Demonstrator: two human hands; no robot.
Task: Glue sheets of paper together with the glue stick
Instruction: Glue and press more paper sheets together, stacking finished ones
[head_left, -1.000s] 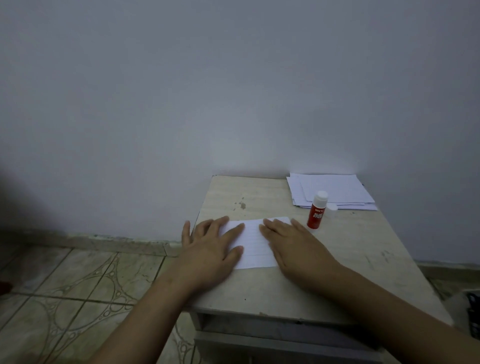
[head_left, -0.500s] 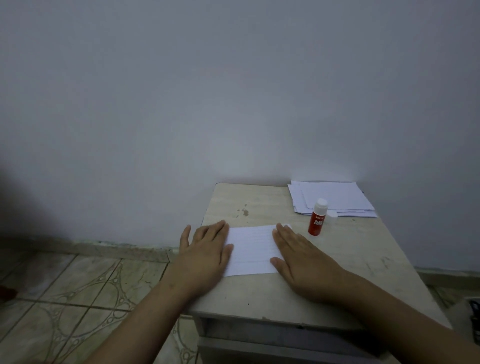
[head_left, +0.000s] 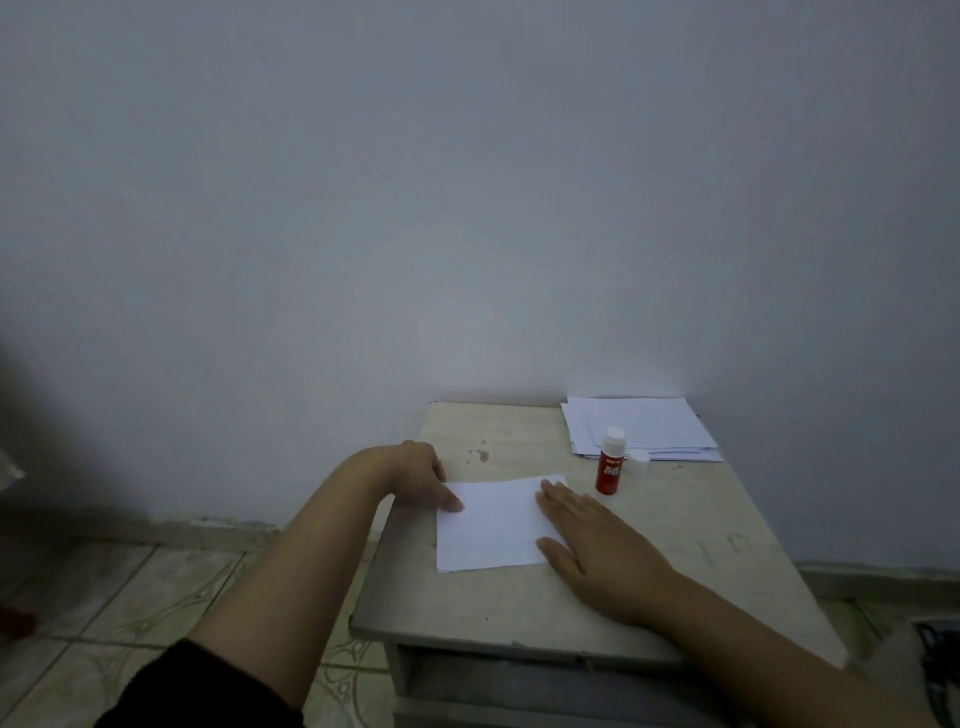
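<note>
Two hands press a glued white paper sheet flat on the small pale stone-patterned table.

Right hand (head_left: 597, 540) lies flat with fingers straight over the right edge of the white lined paper sheet (head_left: 496, 525); left hand (head_left: 415, 475) sits at the sheet's far left corner, fingertips on the paper, though whether it presses or pinches the corner cannot be told. To do this well, I judge the palms should sweep outward from the middle toward the edges with even pressure, one hand anchoring so the layers do not slide. Just beyond the right fingertips stands the red glue stick with white top (head_left: 610, 462), its loose white cap (head_left: 640, 462) beside it; further off lies the stack of white paper (head_left: 644, 426) on the table (head_left: 519, 608).
</note>
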